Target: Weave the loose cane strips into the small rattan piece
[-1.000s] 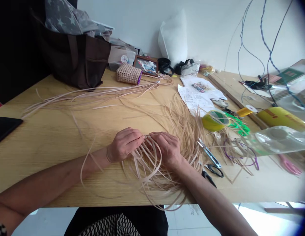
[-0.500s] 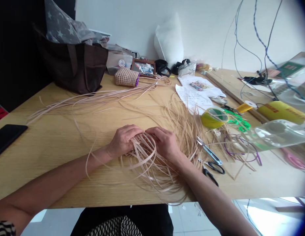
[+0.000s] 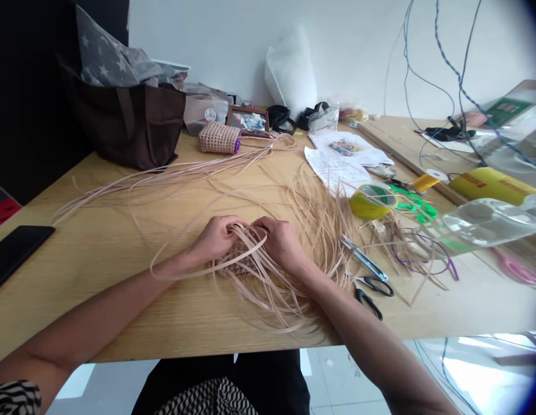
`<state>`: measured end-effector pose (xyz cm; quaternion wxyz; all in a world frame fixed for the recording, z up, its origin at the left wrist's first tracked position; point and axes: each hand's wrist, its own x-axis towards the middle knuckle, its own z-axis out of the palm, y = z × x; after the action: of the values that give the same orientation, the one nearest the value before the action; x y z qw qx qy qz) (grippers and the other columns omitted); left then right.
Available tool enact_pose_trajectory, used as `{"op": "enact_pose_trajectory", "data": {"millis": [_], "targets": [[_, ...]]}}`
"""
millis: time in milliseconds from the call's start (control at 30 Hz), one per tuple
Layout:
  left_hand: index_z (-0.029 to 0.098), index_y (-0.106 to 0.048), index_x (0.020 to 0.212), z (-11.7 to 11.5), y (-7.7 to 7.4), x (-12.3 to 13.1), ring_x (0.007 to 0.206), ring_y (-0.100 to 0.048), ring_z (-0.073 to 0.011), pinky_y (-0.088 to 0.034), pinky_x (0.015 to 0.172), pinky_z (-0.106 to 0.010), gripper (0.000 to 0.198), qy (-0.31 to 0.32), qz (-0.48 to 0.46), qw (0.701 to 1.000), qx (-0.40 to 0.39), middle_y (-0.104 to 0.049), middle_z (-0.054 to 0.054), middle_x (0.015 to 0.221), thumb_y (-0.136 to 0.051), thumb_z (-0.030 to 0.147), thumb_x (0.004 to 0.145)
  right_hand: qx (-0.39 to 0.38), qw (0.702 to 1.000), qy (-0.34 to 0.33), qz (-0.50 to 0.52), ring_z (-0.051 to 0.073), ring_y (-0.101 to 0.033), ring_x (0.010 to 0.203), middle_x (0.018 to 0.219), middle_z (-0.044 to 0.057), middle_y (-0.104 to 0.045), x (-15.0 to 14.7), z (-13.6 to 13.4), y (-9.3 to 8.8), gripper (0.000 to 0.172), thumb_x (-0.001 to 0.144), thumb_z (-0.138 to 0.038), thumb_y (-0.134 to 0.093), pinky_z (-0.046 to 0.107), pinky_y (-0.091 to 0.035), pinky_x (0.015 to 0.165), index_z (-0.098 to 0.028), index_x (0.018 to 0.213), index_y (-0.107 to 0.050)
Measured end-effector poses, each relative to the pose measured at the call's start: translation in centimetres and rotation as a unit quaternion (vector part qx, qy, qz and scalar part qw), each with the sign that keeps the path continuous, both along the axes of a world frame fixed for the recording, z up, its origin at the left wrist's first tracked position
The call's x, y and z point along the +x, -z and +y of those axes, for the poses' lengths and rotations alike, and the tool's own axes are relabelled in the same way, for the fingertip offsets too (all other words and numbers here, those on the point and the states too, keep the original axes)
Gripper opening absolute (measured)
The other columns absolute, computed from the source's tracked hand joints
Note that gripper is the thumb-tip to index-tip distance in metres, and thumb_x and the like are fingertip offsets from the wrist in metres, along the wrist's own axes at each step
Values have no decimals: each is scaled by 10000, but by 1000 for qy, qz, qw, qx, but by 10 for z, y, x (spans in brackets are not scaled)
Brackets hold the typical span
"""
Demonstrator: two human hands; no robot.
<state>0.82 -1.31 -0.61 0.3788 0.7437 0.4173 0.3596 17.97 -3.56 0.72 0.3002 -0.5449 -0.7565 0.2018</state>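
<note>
A small woven piece (image 3: 240, 262) of pale rattan lies on the wooden table (image 3: 121, 253) near its front edge, with many loose strips (image 3: 272, 294) fanning out from it. My left hand (image 3: 214, 236) is curled over its left side, fingers closed on the strips. My right hand (image 3: 280, 242) is curled on its right side, fingertips pinching strips where both hands meet. One strip (image 3: 181, 271) loops out to the left past my left wrist.
Black-handled scissors (image 3: 367, 276) lie just right of my right arm. Beyond them are a green tape roll (image 3: 372, 202), purple cord loops (image 3: 423, 259) and papers (image 3: 337, 167). A dark bag (image 3: 125, 118), a woven pouch (image 3: 218, 138) and long strips (image 3: 164, 173) lie behind. A phone (image 3: 15, 251) rests at left.
Both hands have stayed on the woven piece, working the strips; the loose strips have shifted and one loop now sweeps out to the left. The camera has tilted slightly.
</note>
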Motion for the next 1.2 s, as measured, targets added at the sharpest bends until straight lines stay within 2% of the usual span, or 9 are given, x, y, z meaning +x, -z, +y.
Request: {"op": "enact_pose_trajectory", "data": {"millis": [67,133,400,633,733,800,900,1067,1200], "targets": [[120,-697,863,1,-1,0,716,-649,-167,-499,645,-236,193,19,-10,999,-26,-712,-57,791,-604,228,734,-13,1000,-16,15,144,-645,694,801,64,-716,2,1,-1,208,835,-213,-517,210,-428,620,-176,932,-697],[128,-705,862,0,-2,1,732,-651,-174,-496,650,-240,193,17,0,1000,-18,-716,-57,819,-608,219,723,-17,999,-25,21,143,-645,699,803,62,-716,4,2,-1,212,833,-225,-525,208,-429,618,-180,959,-689],[126,-715,803,-7,-6,8,677,-637,-166,-479,617,-235,183,-47,34,997,43,-710,-52,765,-657,240,672,18,999,-14,-23,160,-664,727,816,81,-720,-1,-2,0,221,864,-244,-495,215,-432,637,-173,944,-688],[123,-707,743,-6,3,11,667,-619,-168,-461,589,-233,156,-81,-16,997,-2,-689,-36,708,-648,239,657,37,996,-5,-80,170,-660,689,790,84,-724,-7,-4,-4,228,843,-202,-492,224,-420,613,-177,928,-702],[124,-689,715,0,3,10,647,-611,-161,-464,589,-236,158,-53,-22,996,-67,-679,-31,681,-676,256,630,14,999,-2,-53,155,-648,673,783,73,-725,-4,2,-4,227,820,-186,-507,215,-411,602,-182,909,-715],[119,-682,767,6,2,8,651,-617,-160,-475,597,-244,246,-9,-48,989,-143,-689,-42,718,-711,312,618,-18,999,-3,-33,146,-631,657,765,63,-722,1,8,-4,207,798,-186,-530,207,-403,585,-170,865,-725],[122,-655,870,14,2,4,697,-628,-146,-486,649,-249,376,30,-94,969,-225,-699,-47,802,-747,369,603,-119,991,-41,36,125,-594,610,694,40,-703,8,20,0,199,776,-281,-588,182,-389,527,-140,780,-728],[123,-618,751,18,5,-2,621,-609,-128,-471,594,-237,367,23,-113,952,-284,-662,-12,667,-751,428,597,-266,945,-83,171,77,-514,502,608,-6,-658,15,30,7,258,682,-382,-680,164,-372,464,-135,749,-717],[109,-618,675,19,4,-4,553,-588,-120,-453,548,-231,321,10,-125,933,-339,-652,-27,620,-760,385,592,-349,902,-120,222,78,-503,482,551,-12,-633,15,29,-1,230,651,-366,-690,176,-392,476,-144,707,-712]]}}
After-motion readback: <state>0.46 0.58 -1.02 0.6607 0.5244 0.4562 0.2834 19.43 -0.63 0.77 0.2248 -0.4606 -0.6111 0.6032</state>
